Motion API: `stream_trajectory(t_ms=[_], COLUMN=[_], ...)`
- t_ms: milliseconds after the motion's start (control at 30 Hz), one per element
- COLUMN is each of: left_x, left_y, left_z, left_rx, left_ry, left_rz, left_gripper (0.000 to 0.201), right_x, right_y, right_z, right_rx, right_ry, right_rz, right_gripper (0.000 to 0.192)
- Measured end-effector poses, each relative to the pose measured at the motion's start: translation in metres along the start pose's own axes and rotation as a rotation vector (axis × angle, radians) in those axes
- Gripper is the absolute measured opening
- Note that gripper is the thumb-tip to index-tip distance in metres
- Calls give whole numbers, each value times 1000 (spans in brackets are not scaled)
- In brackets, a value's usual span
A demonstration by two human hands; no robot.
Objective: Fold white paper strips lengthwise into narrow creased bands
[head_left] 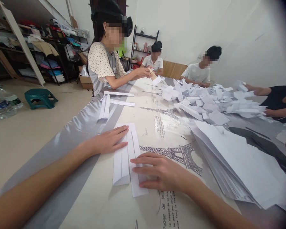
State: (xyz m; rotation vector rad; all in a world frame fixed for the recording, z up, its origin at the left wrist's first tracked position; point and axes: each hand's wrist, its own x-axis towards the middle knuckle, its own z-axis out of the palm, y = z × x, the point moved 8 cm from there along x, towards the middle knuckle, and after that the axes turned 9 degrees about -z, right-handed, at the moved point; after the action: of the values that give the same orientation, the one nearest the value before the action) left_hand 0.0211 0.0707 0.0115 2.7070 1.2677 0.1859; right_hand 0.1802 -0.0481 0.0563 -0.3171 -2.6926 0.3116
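Note:
A white sheet of paper [127, 159], folded lengthwise into long flaps, lies on the table in front of me. My left hand [109, 140] rests flat on its left flap, fingers stretched toward the centre crease. My right hand [157, 171] presses flat on the right flap, fingers pointing left. Neither hand grips anything. A thick stack of flat white sheets [240, 165] lies just right of my right hand.
The table [85, 203] wears a grey cloth printed with Eiffel towers. A heap of folded paper pieces [212, 101] fills the far middle. Folded strips [109, 105] lie at the left. Several people sit around the table; one [105, 63] holds paper. A green stool [40, 97] stands on the floor.

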Motion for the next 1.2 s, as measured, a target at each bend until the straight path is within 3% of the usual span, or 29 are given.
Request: stream_trajectory(t_ms=[233, 467, 800, 1033, 1200], left_x=[3, 3, 3, 3, 2], left_y=[-12, -15, -11, -13, -12], left_z=[-2, 0, -3, -2, -2], left_rx=[-12, -22, -33, -37, -32], left_ry=[-3, 21, 25, 18, -4], left_rz=[-30, -33, -36, -52, -54], left_gripper=[70, 70, 69, 68, 70], right_x=[5, 9, 12, 8, 10], right_y=[-19, -31, -45, -41, -22], right_z=[6, 15, 19, 19, 20], right_rx=[-90, -319, -380, -325, -265], right_ry=[-20, -36, -21, -31, 36], right_rz=[-82, -117, -167, -170, -17], right_gripper=[41, 26, 12, 26, 26])
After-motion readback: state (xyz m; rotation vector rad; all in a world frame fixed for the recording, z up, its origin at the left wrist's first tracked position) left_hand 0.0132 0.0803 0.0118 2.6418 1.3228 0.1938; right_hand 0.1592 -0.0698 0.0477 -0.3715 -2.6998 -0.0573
